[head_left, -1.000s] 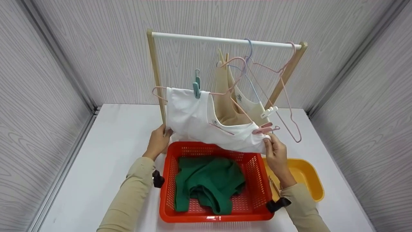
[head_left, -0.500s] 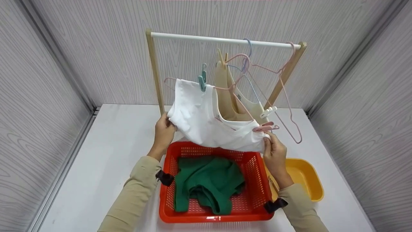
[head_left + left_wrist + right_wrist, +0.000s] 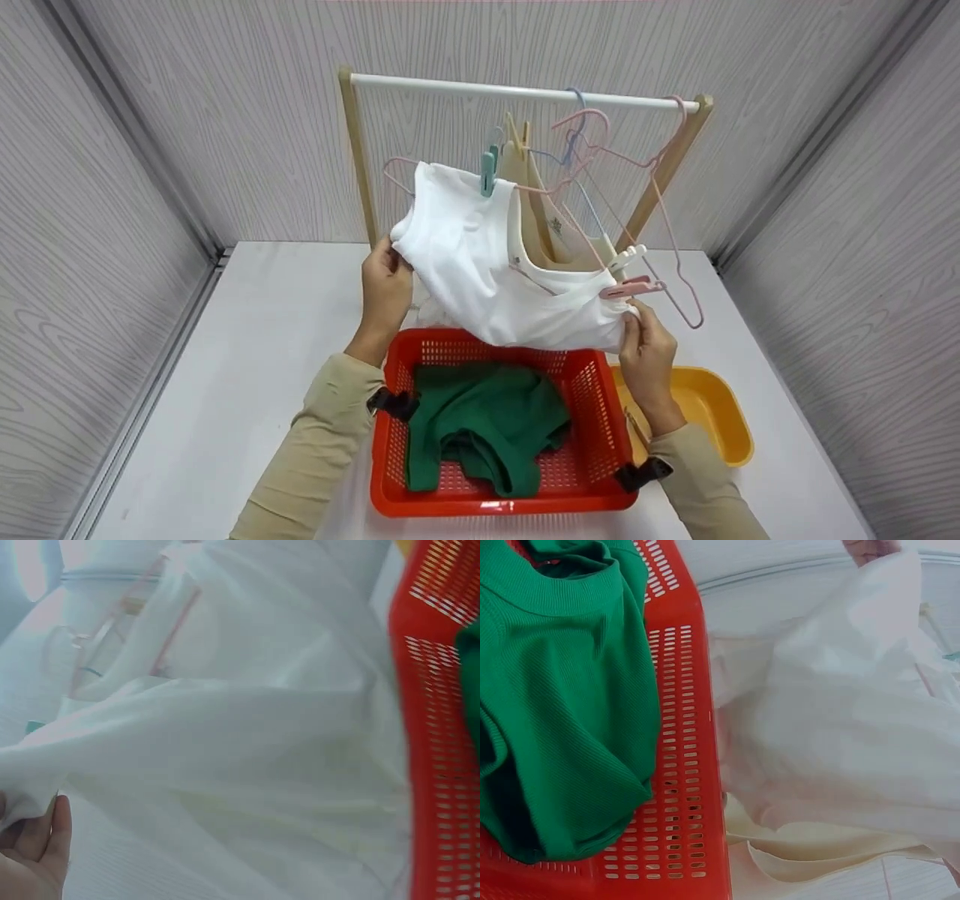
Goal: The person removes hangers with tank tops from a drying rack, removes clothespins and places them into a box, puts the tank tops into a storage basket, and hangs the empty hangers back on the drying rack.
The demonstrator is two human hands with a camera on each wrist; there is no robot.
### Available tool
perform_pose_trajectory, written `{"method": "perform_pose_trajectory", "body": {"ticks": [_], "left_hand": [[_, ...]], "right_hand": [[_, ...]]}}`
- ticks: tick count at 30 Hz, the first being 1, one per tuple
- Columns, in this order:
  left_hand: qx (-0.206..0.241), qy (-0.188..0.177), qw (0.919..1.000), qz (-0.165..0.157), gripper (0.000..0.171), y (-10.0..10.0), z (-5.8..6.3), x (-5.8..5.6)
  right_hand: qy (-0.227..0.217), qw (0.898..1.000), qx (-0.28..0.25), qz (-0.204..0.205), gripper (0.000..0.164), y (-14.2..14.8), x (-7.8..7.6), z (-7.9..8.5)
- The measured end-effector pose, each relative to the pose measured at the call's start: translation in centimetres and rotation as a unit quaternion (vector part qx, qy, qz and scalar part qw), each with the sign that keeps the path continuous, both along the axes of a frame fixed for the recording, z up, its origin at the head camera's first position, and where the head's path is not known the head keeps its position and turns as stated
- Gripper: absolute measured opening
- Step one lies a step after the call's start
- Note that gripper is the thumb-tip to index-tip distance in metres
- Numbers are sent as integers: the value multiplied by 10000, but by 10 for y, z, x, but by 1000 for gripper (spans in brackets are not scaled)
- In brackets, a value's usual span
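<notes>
A white tank top (image 3: 465,255) hangs tilted on a pink hanger (image 3: 592,112), held up over the back of the red basket. My left hand (image 3: 387,289) pinches the top's left edge; in the left wrist view its fingers (image 3: 60,832) grip the cloth. My right hand (image 3: 646,356) pinches the right edge, lower down. A teal clothespin (image 3: 487,176) clips one shoulder strap to the hanger, a pink clothespin (image 3: 630,288) the other. The hanger's hook is in front of the rack's rod (image 3: 472,89), overlapping other hangers in the head view.
Behind, a beige tank top (image 3: 534,225) hangs from a blue hanger (image 3: 590,201) with wooden and white clothespins. A bare pink hanger (image 3: 679,277) hangs at the right. The red basket (image 3: 380,450) holds a green ribbed garment (image 3: 487,420). A yellow tray (image 3: 724,412) stands beside it.
My left hand has risen, lifting the white top's left side. Hanger and clothespins have shifted up and right. My right hand has moved only slightly right.
</notes>
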State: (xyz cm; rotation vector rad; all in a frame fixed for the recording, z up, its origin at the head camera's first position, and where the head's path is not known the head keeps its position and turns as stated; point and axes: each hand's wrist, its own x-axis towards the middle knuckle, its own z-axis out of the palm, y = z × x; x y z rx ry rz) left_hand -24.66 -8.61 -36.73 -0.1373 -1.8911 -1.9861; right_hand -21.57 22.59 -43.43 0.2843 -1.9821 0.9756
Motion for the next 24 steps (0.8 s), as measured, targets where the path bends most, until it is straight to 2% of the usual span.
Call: {"method": "perform_pose_trajectory", "body": {"ticks": [3, 7, 11, 15, 17, 19, 21, 24], "left_hand": [[-112, 134, 9998, 126, 28, 0, 13, 8], [-882, 50, 9957, 292, 20, -4, 17, 19], [-1606, -401, 9850, 480, 18, -13, 5, 23], [-1848, -1170, 9757, 107, 25, -21, -14, 24], [-2090, -1521, 9659, -157, 26, -23, -25, 26], [-2481, -1758, 9514, -481, 24, -24, -36, 29], [-3015, -1788, 9321, -916, 22, -24, -46, 32], [-3774, -1541, 8984, -1635, 17, -28, -62, 34]], "right_hand": [[-59, 9995, -291, 64, 14, 2, 1, 3], [-119, 9971, -697, 266, 15, 5, 5, 3], [-125, 9958, -856, 289, 15, 8, 8, 1], [-158, 9960, -855, 206, 15, 9, 11, -3], [-174, 9962, -821, 220, 16, 10, 12, -5], [-168, 9970, -720, 223, 16, 12, 12, -6], [-156, 9976, -610, 277, 16, 13, 12, -9], [-115, 9985, -355, 410, 16, 16, 14, -13]]}}
